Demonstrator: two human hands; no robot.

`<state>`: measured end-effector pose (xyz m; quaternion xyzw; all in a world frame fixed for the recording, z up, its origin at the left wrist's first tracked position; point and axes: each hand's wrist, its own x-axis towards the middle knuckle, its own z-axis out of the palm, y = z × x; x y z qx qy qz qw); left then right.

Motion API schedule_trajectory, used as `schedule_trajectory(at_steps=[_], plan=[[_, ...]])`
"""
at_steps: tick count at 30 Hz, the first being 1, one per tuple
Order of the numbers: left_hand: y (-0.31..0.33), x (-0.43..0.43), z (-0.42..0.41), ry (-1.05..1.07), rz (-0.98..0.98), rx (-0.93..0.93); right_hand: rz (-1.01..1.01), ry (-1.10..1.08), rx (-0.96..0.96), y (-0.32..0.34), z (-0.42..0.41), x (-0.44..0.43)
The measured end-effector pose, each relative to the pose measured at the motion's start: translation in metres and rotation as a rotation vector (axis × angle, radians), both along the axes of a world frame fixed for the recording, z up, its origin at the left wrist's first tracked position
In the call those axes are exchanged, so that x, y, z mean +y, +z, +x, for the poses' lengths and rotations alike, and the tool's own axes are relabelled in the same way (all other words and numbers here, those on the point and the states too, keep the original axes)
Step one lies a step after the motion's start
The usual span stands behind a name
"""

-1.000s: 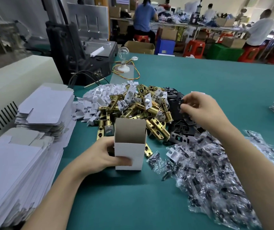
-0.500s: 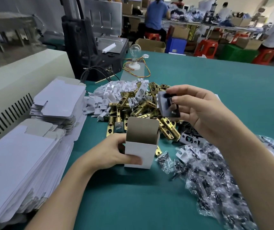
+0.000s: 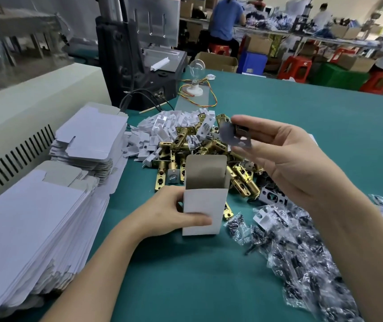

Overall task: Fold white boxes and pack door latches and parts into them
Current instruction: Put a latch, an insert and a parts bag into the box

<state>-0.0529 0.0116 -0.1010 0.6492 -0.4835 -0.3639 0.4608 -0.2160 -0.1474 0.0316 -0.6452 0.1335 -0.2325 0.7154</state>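
An upright white box (image 3: pixel 205 205) with its top flap open stands on the green table (image 3: pixel 290 117). My left hand (image 3: pixel 169 212) grips it by its left side, thumb across the front. My right hand (image 3: pixel 285 159) hovers above and to the right of the box and pinches a dark flat plate (image 3: pixel 234 134) between thumb and fingers. Behind the box lies a heap of brass door latches (image 3: pixel 209 147), with small white plastic parts (image 3: pixel 162 129) to its left and black plates (image 3: pixel 270 194) to its right.
Stacks of flat white box blanks (image 3: pixel 46 217) fill the left side beside a cream machine (image 3: pixel 30 108). Clear bags of dark screws (image 3: pixel 302 252) spread at the right. A black machine (image 3: pixel 137 66) and a light bulb (image 3: pixel 195 68) stand behind; people work at far tables.
My right hand picked a dark plate from the black pile and lifted it up and toward the box. My left hand kept holding the box.
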Motion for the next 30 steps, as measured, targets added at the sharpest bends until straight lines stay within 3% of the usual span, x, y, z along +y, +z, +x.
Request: schedule_trajectory(at_steps=[4,7,17,23,27,30], plan=[[0.004,-0.001,-0.004,0.106,-0.07,-0.074,-0.173,-0.099,0.033,-0.002,0.003,0.001],[0.008,0.0,-0.003,0.161,-0.168,-0.148,-0.47,-0.132,0.144,-0.002,0.001,-0.003],[0.01,0.001,-0.003,0.15,-0.175,-0.134,-0.869,0.033,0.565,0.03,0.004,-0.015],[0.009,0.0,-0.002,0.15,-0.221,-0.108,-1.209,0.012,0.52,0.035,0.022,-0.006],[0.008,0.0,0.0,0.161,-0.229,-0.098,-1.492,-0.015,0.608,0.031,0.031,0.006],[0.007,-0.001,0.001,0.173,-0.223,-0.078,-1.594,-0.002,0.659,0.03,0.035,0.014]])
